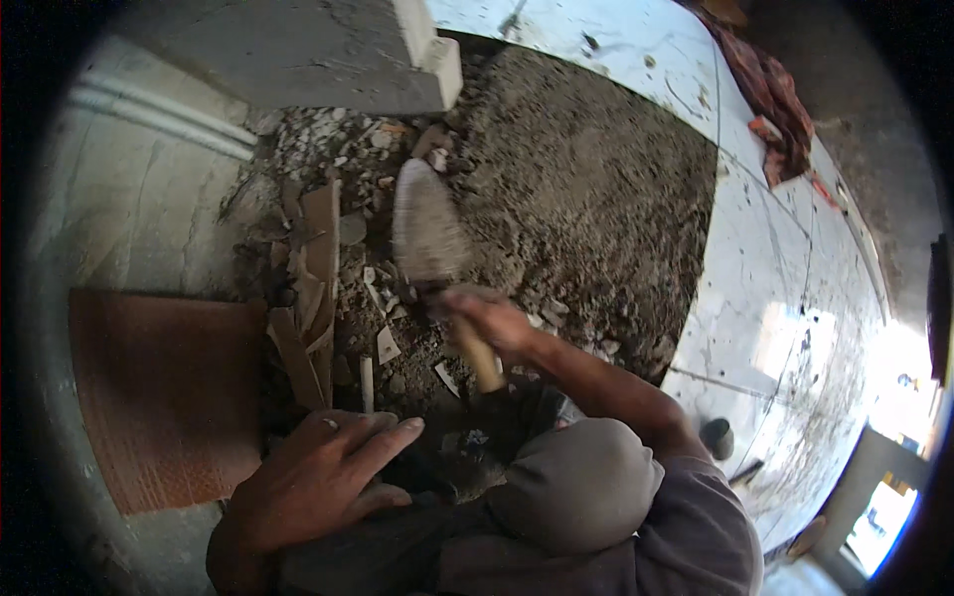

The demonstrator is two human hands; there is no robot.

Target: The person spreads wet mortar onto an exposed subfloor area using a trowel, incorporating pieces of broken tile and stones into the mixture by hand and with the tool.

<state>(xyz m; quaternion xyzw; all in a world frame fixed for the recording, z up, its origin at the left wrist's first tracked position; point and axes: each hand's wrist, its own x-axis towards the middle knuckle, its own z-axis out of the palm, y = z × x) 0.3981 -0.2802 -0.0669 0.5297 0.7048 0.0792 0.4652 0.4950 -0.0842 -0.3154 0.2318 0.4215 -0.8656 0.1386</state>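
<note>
My right hand (492, 323) is closed round the wooden handle (481, 360) of a trowel. The broad, mortar-smeared blade (427, 223) is smeared by motion and points away from me, over loose rubble. My left hand (333, 467) lies low on the left near my knee, a ring on one finger. Its fingers are loosely stretched and apart, with nothing seen in them. Beside that hand are broken tile strips (316, 288) and a reddish-brown tile (164, 397). Rough grey mortar (591, 169) spreads to the right of the trowel.
White marbled tiles (755, 278) border the mortar at the far side and right. A plastered block (298, 60) stands at the upper left, with white pipes (164, 119) along the wall. A red cloth (770, 99) and a small dark cup-like thing (716, 437) lie on the tiles.
</note>
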